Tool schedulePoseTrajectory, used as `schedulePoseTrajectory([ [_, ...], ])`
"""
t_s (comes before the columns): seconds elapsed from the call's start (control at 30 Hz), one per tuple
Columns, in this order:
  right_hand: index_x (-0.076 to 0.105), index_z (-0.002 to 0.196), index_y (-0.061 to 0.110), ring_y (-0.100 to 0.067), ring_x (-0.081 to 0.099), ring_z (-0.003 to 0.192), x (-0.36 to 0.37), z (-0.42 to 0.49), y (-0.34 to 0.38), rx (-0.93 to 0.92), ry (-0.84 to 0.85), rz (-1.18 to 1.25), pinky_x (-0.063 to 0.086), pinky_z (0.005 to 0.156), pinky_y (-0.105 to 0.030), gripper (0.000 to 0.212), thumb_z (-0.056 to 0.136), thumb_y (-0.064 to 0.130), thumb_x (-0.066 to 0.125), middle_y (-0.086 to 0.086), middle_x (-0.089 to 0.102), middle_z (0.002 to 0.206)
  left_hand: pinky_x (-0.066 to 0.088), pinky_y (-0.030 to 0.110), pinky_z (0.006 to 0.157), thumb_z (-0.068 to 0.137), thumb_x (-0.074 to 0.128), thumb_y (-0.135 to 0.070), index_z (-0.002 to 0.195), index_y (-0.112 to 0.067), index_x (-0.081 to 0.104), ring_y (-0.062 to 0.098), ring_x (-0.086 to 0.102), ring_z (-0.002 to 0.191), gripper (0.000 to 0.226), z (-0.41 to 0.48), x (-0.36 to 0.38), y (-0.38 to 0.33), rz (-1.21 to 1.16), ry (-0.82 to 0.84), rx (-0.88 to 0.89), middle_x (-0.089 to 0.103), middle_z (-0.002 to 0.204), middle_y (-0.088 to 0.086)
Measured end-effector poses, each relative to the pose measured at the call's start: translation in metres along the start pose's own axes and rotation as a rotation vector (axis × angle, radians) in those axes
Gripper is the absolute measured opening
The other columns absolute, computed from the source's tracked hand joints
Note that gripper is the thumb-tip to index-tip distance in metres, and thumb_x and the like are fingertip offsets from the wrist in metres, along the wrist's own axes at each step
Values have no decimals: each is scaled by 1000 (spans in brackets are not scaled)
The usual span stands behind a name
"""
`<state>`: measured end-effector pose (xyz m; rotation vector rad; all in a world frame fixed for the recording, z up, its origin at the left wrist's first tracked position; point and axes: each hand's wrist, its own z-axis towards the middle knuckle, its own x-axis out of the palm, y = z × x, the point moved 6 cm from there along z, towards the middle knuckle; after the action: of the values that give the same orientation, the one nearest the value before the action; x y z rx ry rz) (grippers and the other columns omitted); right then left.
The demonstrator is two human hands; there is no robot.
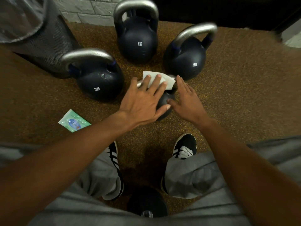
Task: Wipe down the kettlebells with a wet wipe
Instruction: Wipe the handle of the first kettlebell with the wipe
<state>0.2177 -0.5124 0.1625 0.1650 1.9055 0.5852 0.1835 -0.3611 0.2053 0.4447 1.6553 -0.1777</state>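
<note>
Four dark kettlebells with grey steel handles stand on the speckled floor. A small one (164, 101) sits nearest me, mostly hidden under my hands. A white wet wipe (169, 79) is draped over its handle. My left hand (144, 98) lies flat on the wipe with straight fingers, thumb against the bell's body. My right hand (187, 98) hovers just right of the handle, fingers straight, holding nothing. A 12 kg bell (97, 82) stands to the left, an 8 kg bell (137, 41) behind, and another 12 kg bell (185, 57) to the right.
A green wet-wipe packet (74, 122) lies on the floor at the left. A black mesh bin (40, 36) with a clear liner stands at the back left by a grey brick wall (91, 8). My two shoes (185, 145) are below the hands.
</note>
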Motion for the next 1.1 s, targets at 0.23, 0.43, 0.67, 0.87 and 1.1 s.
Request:
schedulePoseTrajectory([
  [0.23, 5, 162, 11, -21, 11, 156, -3, -3, 7, -59, -25, 12, 11, 127, -43, 85, 99, 37, 55, -8, 13, 170, 35, 58, 106, 98, 9, -68, 158, -14, 28, 38, 42, 141, 83, 17, -3, -5, -66, -9, -89, 35, 161, 16],
  [0.43, 10, 163, 17, -30, 22, 153, -5, 2, 0, -17, -17, 42, 20, 124, -49, 87, 97, 41, 61, -8, 22, 167, 34, 58, 107, 97, 6, -68, 159, -15, 25, 36, 42, 143, 84, 9, 2, 7, -45, 19, -118, 34, 162, 14],
  [0.67, 14, 162, 19, -26, 26, 152, -5, 3, 0, -9, -33, 145, 24, 123, -51, 85, 96, 35, 64, -6, 27, 166, 37, 50, 104, 94, 6, -70, 149, -30, 44, 31, 57, 127, 78, 36, -11, 17, -383, 63, -135, 53, 148, 5],
  [0.87, 11, 163, 24, -28, 27, 151, -8, 2, -2, 14, -10, 162, 23, 123, -51, 86, 96, 30, 65, -2, 25, 167, 43, 42, 105, 102, 16, -69, 115, -18, 73, 27, 68, 111, 78, 62, 14, 61, -1419, 524, -393, 73, 120, 16],
  [1.1, 11, 163, 28, -27, 30, 150, -9, 0, -3, 24, 1, 173, 25, 123, -47, 84, 98, 30, 64, -1, 22, 168, 35, 49, 114, 100, 10, -70, 121, -5, 72, 34, 71, 110, 92, 62, 34, 74, -1619, 545, -440, 73, 111, 26],
])
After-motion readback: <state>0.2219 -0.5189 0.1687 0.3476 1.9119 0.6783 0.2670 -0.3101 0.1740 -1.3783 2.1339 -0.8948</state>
